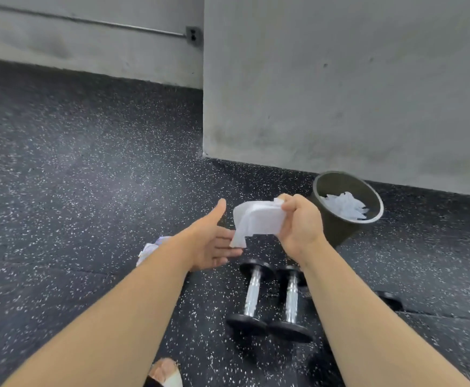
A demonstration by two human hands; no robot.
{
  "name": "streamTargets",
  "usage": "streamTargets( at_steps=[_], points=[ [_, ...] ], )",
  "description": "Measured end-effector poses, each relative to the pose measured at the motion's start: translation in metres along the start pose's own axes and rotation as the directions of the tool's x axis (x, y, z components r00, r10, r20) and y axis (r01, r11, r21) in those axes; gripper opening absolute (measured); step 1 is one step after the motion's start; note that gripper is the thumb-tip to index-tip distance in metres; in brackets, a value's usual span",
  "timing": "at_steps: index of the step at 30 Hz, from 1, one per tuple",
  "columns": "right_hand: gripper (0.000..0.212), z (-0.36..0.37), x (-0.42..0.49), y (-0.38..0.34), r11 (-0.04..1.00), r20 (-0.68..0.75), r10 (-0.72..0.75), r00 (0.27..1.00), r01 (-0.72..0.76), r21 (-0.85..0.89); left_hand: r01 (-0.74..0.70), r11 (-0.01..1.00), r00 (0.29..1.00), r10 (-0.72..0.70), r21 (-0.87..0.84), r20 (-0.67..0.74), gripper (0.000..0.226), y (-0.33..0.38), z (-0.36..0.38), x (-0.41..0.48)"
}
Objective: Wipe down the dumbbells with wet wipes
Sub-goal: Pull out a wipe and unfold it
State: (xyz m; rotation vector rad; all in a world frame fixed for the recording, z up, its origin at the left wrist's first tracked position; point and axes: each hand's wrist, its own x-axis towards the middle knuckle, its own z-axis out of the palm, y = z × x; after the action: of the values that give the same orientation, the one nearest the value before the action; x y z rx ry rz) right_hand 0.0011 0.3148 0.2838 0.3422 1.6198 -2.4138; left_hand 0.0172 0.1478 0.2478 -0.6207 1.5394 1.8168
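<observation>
The step in hand looks to be readying a wet wipe [259, 219] before it meets the metal. The right hand [298, 222] has its grip closed on the wipe's upper right edge, pinched between thumb and curled fingers. The left hand [211, 244] lies wide, palm up, its straight fingers just touching the hanging lower corner. The wipe is held in the air above and a little beyond the dumbbells [252, 291], and it is partly folded. To do this well, I judge, the left hand should take that loose corner and draw the sheet into a flat pad — a bunched wipe cleans only with its creases — then wrap it round a handle rather than dab. The two dumbbells lie side by side on the speckled floor [88, 163], close enough that I cannot tell whether they touch. Their long axes run away from the person, far heads toward the bin [337, 230], so strokes along the chrome handles would run near to far. The bin stands just beyond on the right with used wipes [345, 205] inside. A packet [150, 247] peeks from behind the left forearm.
</observation>
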Motion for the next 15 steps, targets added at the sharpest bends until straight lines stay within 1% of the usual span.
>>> streamTargets(
  at_steps=[2, 3, 5, 6, 7, 9, 10, 11, 13, 14, 15],
  points=[
    [0.026, -0.008, -0.010, -0.010, 1.000, 0.016, -0.011, 1.000, 0.011, -0.002, -0.029, 0.980, 1.000, 0.029, -0.196, -0.003, 0.065, 0.004, 0.015, -0.014],
    [0.024, -0.013, -0.014, -0.014, 1.000, 0.016, -0.019, 1.000, 0.019, 0.008, -0.007, 0.968, 1.000, 0.006, -0.249, -0.004, 0.063, 0.004, 0.022, -0.019],
    [0.014, -0.023, -0.020, -0.020, 0.998, 0.004, -0.024, 1.000, 0.024, 0.063, 0.064, 0.963, 0.998, -0.061, -0.260, 0.019, 0.072, 0.001, 0.035, -0.029],
    [0.014, -0.027, -0.024, -0.024, 0.994, 0.008, -0.028, 1.000, 0.027, 0.102, 0.086, 0.961, 0.996, -0.074, -0.263, 0.055, 0.076, -0.001, 0.042, -0.033],
    [0.018, -0.032, -0.027, -0.027, 0.990, 0.010, -0.036, 0.999, 0.034, 0.140, 0.095, 0.955, 0.992, -0.067, -0.279, 0.109, 0.076, -0.002, 0.049, -0.035],
    [0.013, -0.041, -0.031, -0.032, 0.983, 0.021, -0.042, 0.999, 0.038, 0.181, 0.055, 0.942, 0.987, 0.000, -0.331, 0.163, 0.064, -0.005, 0.066, -0.038],
    [0.009, -0.046, -0.033, -0.034, 0.980, 0.031, -0.039, 0.999, 0.032, 0.199, 0.012, 0.933, 0.988, 0.044, -0.358, 0.147, 0.053, -0.005, 0.074, -0.038],
    [0.007, -0.052, -0.033, -0.035, 0.976, 0.037, -0.032, 0.999, 0.024, 0.214, -0.044, 0.922, 0.991, 0.089, -0.385, 0.100, 0.039, -0.004, 0.081, -0.036],
    [0.009, -0.065, -0.033, -0.038, 0.977, 0.048, -0.022, 0.999, 0.011, 0.212, -0.210, 0.903, 0.978, 0.191, -0.374, -0.087, 0.018, -0.004, 0.089, -0.030],
    [0.009, -0.071, -0.033, -0.039, 0.981, 0.042, -0.016, 0.999, 0.008, 0.193, -0.302, 0.895, 0.950, 0.253, -0.330, -0.183, 0.012, -0.003, 0.091, -0.027],
    [0.013, -0.076, -0.033, -0.039, 0.985, 0.041, -0.011, 0.999, 0.004, 0.173, -0.387, 0.878, 0.912, 0.320, -0.282, -0.255, 0.010, -0.003, 0.090, -0.024]
  ],
)
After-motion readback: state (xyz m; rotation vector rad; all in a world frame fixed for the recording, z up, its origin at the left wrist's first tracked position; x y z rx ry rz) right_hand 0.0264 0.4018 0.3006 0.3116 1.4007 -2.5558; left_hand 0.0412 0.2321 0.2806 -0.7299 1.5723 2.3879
